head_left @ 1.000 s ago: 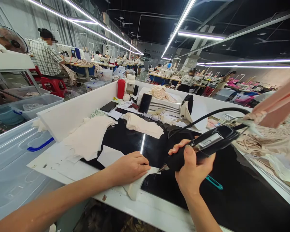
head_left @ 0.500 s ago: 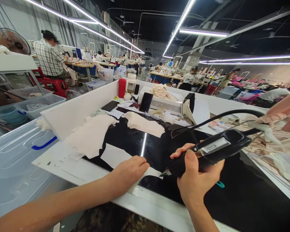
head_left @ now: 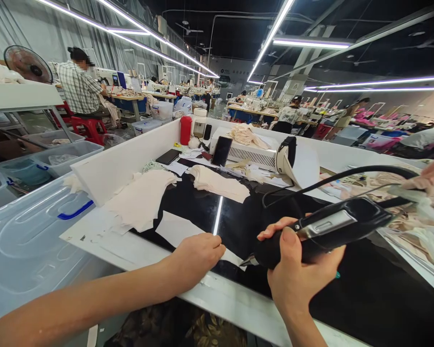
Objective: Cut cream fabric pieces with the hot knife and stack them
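The black handheld tool (head_left: 327,226) was slanted, its rear toward the upper right of the head view and its tapering metal tip pointing down and left; a silver panel ran along its side; the white piece (head_left: 177,230) lay partly covered on the glossy black tabletop (head_left: 238,226); beside the tip, contact could not be made out.

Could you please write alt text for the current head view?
A person's right hand grips a black handheld tool, its metal tip at one end of a white sheet, while the left hand curls over it. Pale fabric pieces lie beyond.
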`<state>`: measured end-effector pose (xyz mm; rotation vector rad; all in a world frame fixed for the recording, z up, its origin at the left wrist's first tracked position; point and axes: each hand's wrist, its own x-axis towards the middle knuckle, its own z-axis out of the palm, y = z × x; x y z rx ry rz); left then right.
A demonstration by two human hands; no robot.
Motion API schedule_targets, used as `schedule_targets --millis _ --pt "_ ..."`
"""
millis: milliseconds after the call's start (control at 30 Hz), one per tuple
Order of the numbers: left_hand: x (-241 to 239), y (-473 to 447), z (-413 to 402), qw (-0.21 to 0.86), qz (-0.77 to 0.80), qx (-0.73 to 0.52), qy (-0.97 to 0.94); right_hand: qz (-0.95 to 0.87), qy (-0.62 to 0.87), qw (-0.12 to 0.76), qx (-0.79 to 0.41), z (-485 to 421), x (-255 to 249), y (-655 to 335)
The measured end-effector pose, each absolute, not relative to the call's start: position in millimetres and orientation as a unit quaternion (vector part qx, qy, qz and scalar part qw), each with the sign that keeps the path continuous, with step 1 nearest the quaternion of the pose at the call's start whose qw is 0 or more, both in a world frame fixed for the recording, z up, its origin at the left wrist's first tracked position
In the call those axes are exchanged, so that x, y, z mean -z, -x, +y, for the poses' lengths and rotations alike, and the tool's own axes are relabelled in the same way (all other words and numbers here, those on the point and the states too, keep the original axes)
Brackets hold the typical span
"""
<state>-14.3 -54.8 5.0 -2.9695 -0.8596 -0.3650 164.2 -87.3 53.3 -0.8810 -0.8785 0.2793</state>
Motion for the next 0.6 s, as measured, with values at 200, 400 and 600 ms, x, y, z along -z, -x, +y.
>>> schedule_targets --millis 200,400,600 --pt "6 3 -67 0.102 -0.262 0.144 0.949 -0.409 0.408 0.805 -0.139 -90 -50 -164" --pt "14 2 -75 0.126 -0.268 0.136 0.945 -0.411 0.393 0.808 -0.152 -87 -51 -165" --pt "19 4 -77 0.134 -0.27 0.152 0.941 -0.415 0.36 0.821 -0.153 -67 -54 -164"
